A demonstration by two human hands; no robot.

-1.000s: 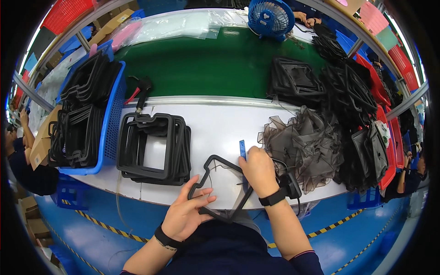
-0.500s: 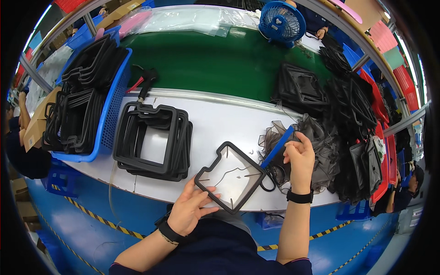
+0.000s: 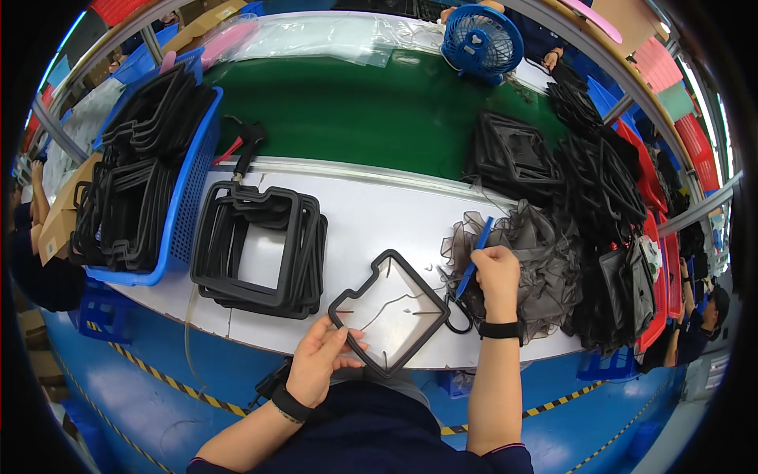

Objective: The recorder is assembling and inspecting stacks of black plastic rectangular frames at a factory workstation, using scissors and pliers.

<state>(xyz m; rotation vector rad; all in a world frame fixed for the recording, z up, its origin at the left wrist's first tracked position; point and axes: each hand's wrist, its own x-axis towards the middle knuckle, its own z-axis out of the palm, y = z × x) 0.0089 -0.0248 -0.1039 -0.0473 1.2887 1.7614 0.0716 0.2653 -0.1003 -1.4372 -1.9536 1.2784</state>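
My left hand (image 3: 317, 359) grips the lower left edge of a black, roughly square frame (image 3: 433, 341) with a notch in one side. It is tilted to a diamond above the white table's near edge, with short dark prongs and a thin dark line inside its outline. My right hand (image 3: 497, 276) is closed around a slim blue stick-like tool (image 3: 484, 235), whose exact kind I cannot tell. Beside the frame's right corner lie black-handled scissors (image 3: 459, 325), partly hidden. A heap of crumpled sheer dark mesh (image 3: 545, 268) lies right beside my right hand.
Black frames (image 3: 300, 245) are stacked left of my left hand. More fill a blue basket (image 3: 185, 197), and others pile up at the right (image 3: 513, 150). A black-handled tool (image 3: 249, 142) lies by the green surface (image 3: 339, 110); a blue fan (image 3: 482, 43) stands behind. Other people are at the sides.
My right hand has moved down and left, and its fingers have closed around the blue tool, which now stands steeper. My left hand and the frame have shifted slightly left.
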